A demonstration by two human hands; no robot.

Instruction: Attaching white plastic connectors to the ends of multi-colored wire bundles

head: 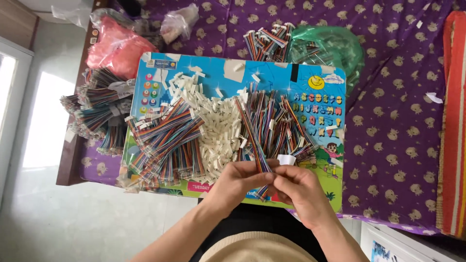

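The purple patterned bedspread (388,97) spreads under everything you have out, and on it lies the colourful children's alphabet board (318,80), which gives you a flat, firm work surface close to your lap. To your left, off the board's edge, finished-looking bundles of ribbon cable (97,114) are stacked together, with a pink plastic bag (116,46) behind them and a green plastic bag (335,46) with more cables at the far edge.

On the board, things sit in three zones within easy reach: a heap of rainbow cable bundles (165,138) at left, a pile of small white connector housings (218,126) in the middle, and loose multicoloured wire harnesses (276,126) at right.

Your left hand (238,182) is closed around one thin wire bundle (259,162), gripping it just in front of your body so it stands tilted up over the board's near edge. Your right hand (301,187) is closed too, its fingertips pinching the same bundle beside the left hand, just below a small white tag or housing (286,159); which of the two it is I cannot tell.
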